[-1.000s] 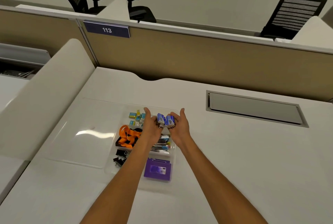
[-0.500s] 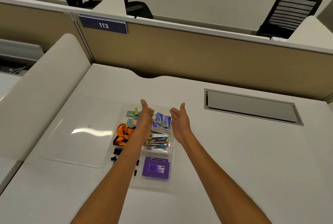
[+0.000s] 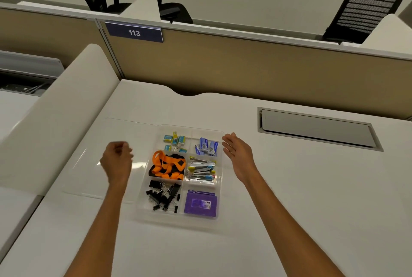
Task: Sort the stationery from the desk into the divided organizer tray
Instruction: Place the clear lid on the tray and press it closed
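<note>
A clear divided organizer tray sits on the white desk. Its far left cell holds small teal staple boxes. Blue staple boxes fill the far right cell. An orange and black lanyard lies mid left, staplers mid right, black binder clips near left, a purple box near right. My left hand hovers left of the tray, fingers curled, nothing visible in it. My right hand is at the tray's far right edge, fingers apart, empty.
A clear flat lid lies on the desk left of the tray, under my left hand. A grey cable hatch is set into the desk at the right. A tan partition stands behind, and a padded divider runs along the left.
Both hands let go of the blue staple boxes, which now lie in the far right cell. The left hand moved out to the left and curled; the right hand moved right.
</note>
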The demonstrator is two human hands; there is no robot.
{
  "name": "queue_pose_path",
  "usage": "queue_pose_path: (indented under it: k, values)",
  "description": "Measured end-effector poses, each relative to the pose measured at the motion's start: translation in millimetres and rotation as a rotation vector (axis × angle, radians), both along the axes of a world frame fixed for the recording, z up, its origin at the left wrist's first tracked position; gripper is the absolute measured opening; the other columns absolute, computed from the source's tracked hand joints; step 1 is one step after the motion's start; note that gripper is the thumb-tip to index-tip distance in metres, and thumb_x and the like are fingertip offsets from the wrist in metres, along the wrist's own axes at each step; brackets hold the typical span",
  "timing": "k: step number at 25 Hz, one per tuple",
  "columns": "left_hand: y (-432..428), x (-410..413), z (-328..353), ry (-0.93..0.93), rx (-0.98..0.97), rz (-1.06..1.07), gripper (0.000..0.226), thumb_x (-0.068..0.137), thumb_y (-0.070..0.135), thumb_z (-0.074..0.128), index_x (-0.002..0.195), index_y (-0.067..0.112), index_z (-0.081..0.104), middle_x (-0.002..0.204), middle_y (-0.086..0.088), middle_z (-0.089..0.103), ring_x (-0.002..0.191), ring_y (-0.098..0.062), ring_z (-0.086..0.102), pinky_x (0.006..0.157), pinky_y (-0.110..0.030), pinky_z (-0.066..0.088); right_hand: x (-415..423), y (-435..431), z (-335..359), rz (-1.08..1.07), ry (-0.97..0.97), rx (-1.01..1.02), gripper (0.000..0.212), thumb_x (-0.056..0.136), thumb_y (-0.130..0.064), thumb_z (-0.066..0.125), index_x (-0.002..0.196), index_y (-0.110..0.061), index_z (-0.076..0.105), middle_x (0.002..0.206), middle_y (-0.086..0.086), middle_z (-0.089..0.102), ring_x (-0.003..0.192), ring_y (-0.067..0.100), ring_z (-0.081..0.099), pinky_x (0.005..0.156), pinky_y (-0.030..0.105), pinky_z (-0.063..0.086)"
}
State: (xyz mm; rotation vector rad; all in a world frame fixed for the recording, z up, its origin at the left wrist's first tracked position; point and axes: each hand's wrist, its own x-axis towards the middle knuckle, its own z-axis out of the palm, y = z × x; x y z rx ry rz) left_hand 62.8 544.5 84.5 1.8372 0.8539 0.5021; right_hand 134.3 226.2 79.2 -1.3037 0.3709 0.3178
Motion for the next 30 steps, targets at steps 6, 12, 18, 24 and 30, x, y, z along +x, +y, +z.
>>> queue_pose_path:
  k: [6, 12, 18, 24, 30]
  values:
    - [71.4, -85.0, -52.1, 0.654, 0.277, 0.156, 0.030, 0.097, 0.018, 0.048, 0.094, -0.009, 0.062, 0.094, -0.033, 0.064, 0.085, -0.046, 0.062, 0.075, -0.047, 0.052, -41.4, -13.4, -3.2, 0.037, -0.044, -0.042, 0.028, 0.101, -0.026, 0.046, 0.118, -0.011, 0.063, 0.117, 0.008, 0.070, 0.110, 0.023, 0.066, 0.093, 0.039, 0.054]
    - [72.5, -88.0, -54.2, 0.792, 0.096, 0.183, 0.028, 0.090, 0.011, 0.051, 0.106, -0.010, 0.061, 0.104, -0.031, 0.063, 0.093, -0.045, 0.062, 0.081, -0.048, 0.052, -75.9, -17.5, -4.9, 0.127, -0.013, -0.113, 0.031, 0.100, -0.028, 0.047, 0.114, -0.007, 0.065, 0.105, 0.010, 0.074, 0.098, 0.026, 0.071, 0.085, 0.038, 0.058]
    - [76.5, -93.6, -52.0, 0.556, -0.045, 0.238, 0.024, 0.085, 0.007, 0.053, 0.072, -0.011, 0.061, 0.076, -0.024, 0.066, 0.064, -0.030, 0.054, 0.066, -0.033, 0.042, -96.1, -25.3, -6.0, 0.109, -0.011, -0.128, 0.029, 0.099, -0.027, 0.049, 0.110, -0.007, 0.067, 0.100, 0.012, 0.075, 0.094, 0.029, 0.071, 0.084, 0.040, 0.058]
    - [74.8, -113.0, -47.0, -0.137, -0.475, 0.395, 0.049, 0.076, -0.011, 0.072, 0.114, 0.013, 0.052, 0.097, -0.017, 0.066, 0.076, -0.020, 0.067, 0.069, -0.026, 0.062, -103.9, -33.7, -5.2, 0.109, 0.005, -0.139, 0.031, 0.099, -0.028, 0.049, 0.109, -0.005, 0.067, 0.100, 0.014, 0.074, 0.093, 0.032, 0.071, 0.080, 0.039, 0.059]
    - [65.6, -115.8, -23.5, -0.397, -0.651, 0.257, 0.062, 0.079, -0.016, 0.067, 0.133, 0.007, 0.046, 0.115, -0.027, 0.065, 0.100, -0.034, 0.069, 0.088, -0.049, 0.057, -110.5, -29.8, -1.8, 0.137, 0.007, -0.150, 0.030, 0.099, -0.027, 0.049, 0.108, -0.005, 0.067, 0.099, 0.013, 0.075, 0.092, 0.032, 0.071, 0.080, 0.038, 0.059]
